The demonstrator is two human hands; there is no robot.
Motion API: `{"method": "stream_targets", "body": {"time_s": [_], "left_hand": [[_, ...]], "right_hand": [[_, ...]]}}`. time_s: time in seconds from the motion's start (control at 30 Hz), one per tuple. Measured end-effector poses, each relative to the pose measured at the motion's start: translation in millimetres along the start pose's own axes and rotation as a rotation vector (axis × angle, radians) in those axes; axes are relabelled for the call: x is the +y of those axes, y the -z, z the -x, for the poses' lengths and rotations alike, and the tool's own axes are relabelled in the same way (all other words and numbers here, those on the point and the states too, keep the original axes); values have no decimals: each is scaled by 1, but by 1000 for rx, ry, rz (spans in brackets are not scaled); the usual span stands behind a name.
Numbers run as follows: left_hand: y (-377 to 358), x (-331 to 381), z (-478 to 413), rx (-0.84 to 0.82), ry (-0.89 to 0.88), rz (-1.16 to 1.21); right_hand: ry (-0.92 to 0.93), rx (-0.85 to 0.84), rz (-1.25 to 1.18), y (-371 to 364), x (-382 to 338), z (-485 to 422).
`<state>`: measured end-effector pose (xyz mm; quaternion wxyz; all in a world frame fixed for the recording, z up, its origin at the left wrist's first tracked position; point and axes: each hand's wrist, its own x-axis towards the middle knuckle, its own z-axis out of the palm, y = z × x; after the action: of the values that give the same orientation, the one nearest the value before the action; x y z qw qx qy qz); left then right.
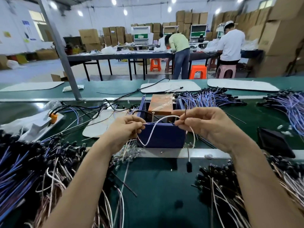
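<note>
Glossy green bench top [153, 191], plastic-sheathed cable [153, 129]

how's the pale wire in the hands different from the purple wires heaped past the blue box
The pale wire is pinkish white; the purple wires are violet-blue. The pale wire is one strand, pinched in the air between the left hand and the right hand; the purple wires are many, lying heaped on the green belt. Both end in black plugs.

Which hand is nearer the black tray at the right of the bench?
Right. The right hand, pinching the cable, is just left of the black tray; the left hand, also pinching it, is beyond the blue box.
</note>
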<state>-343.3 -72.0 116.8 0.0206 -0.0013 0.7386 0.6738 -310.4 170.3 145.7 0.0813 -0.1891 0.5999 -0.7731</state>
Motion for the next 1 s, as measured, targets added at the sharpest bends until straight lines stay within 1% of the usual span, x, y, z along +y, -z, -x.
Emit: {"method": "stream_targets", "body": {"time_s": [0.03,0.1,0.2,0.3,0.4,0.47,0.63,0.8,1.0], "left_hand": [[-4,-5,-1,16,1,5],[-10,-14,-6,77,-25,-13],[-16,-20,-12,151,-97,-36],[-20,-24,-15,207,-168,-55],[-27,-27,-15,261,-257,-157],[-31,-29,-15,277,-281,-184],[-31,-33,-14,295,-279,-253],[-32,-34,-11,294,-258,-248],[-30,-33,-10,285,-255,-264]], "right_hand": [[6,68,-46,1,5,-3],[17,217,-31,2,16,-11],[14,413,78,4,31,-19],[-77,525,230,6,44,-24],[-163,557,365,6,55,-28],[-164,568,408,7,59,-30],[-190,520,462,4,63,-31],[-272,492,529,1,62,-28],[-300,450,608,-1,59,-27]]}}
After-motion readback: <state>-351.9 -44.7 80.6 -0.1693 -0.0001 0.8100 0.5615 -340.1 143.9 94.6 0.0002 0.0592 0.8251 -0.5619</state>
